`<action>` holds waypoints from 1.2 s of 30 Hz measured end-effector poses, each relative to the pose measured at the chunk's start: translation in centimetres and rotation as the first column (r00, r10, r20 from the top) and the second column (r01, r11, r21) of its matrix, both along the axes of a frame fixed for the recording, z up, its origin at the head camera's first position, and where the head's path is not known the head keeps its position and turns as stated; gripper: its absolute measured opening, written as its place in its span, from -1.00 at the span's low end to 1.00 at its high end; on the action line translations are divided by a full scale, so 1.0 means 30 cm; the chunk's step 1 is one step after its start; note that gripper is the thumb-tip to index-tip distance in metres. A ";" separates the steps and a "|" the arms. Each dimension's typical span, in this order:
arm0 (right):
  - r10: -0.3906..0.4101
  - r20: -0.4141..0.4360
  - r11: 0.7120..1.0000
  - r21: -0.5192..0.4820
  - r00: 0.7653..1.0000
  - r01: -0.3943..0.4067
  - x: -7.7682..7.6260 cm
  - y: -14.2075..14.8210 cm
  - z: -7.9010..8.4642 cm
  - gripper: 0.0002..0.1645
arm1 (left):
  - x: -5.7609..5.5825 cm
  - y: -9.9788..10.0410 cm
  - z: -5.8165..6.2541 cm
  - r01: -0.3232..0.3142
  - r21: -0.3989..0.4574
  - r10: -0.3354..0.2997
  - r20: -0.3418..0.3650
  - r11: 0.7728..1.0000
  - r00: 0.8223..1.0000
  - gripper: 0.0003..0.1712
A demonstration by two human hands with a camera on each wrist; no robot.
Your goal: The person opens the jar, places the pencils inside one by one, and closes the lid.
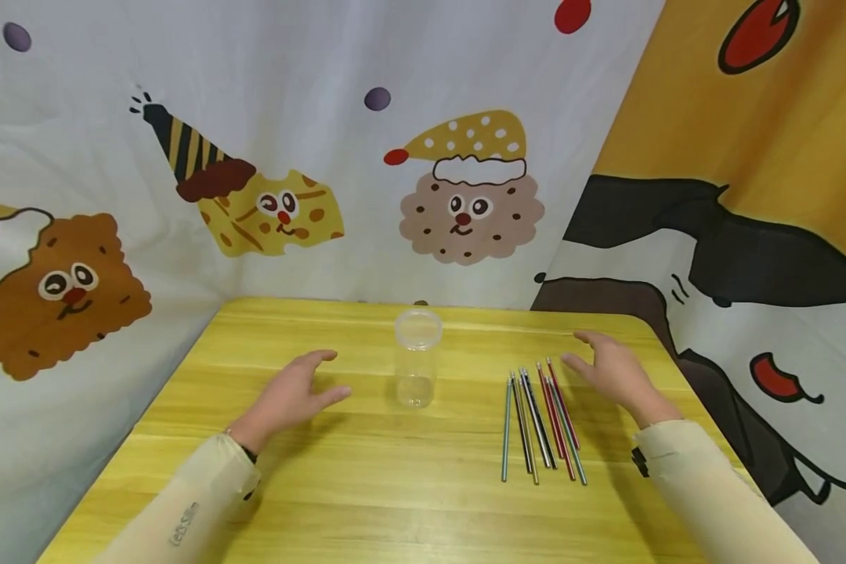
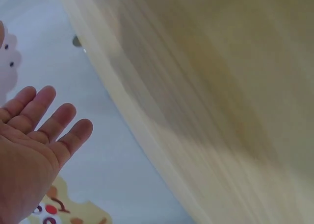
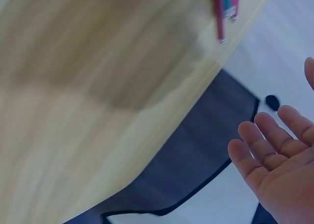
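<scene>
Jar (image 1: 417, 359) stands mid-frame, pencils (image 1: 541, 423) lower right, probably for easy reach; left grip (image 1: 287, 399), right grip (image 1: 615, 372) empty, fingers apart

Cream sleeves (image 1: 705, 482) meet black wristbands (image 1: 639, 462); dark lettering (image 1: 184, 524) marks the left sleeve.

The outstretched left hand (image 2: 28, 158) shows against a printed cloth (image 2: 103, 150); a soft shadow (image 2: 157, 96), seemingly the hand's, darkens the wooden table (image 2: 245, 170).
</scene>
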State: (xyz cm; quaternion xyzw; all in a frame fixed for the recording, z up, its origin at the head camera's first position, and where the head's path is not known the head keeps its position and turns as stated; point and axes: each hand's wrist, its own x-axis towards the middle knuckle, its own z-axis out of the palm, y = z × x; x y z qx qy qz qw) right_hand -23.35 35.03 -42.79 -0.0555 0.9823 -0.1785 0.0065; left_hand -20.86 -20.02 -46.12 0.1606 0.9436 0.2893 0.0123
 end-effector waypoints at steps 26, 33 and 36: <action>0.177 -0.062 0.979 -0.095 0.982 -0.183 -0.033 -0.347 0.082 -0.18 | -0.038 0.361 -0.029 -0.091 0.476 0.028 0.139 0.875 0.990 0.33; 0.200 -0.077 0.964 -0.160 0.977 -0.210 -0.019 -0.389 0.083 -0.18 | -0.025 0.389 -0.045 -0.095 0.539 0.031 0.127 0.837 0.991 0.35; 0.207 -0.082 0.958 -0.187 0.975 -0.219 -0.012 -0.412 0.088 -0.18 | -0.027 0.404 -0.048 -0.096 0.549 0.035 0.120 0.831 0.992 0.36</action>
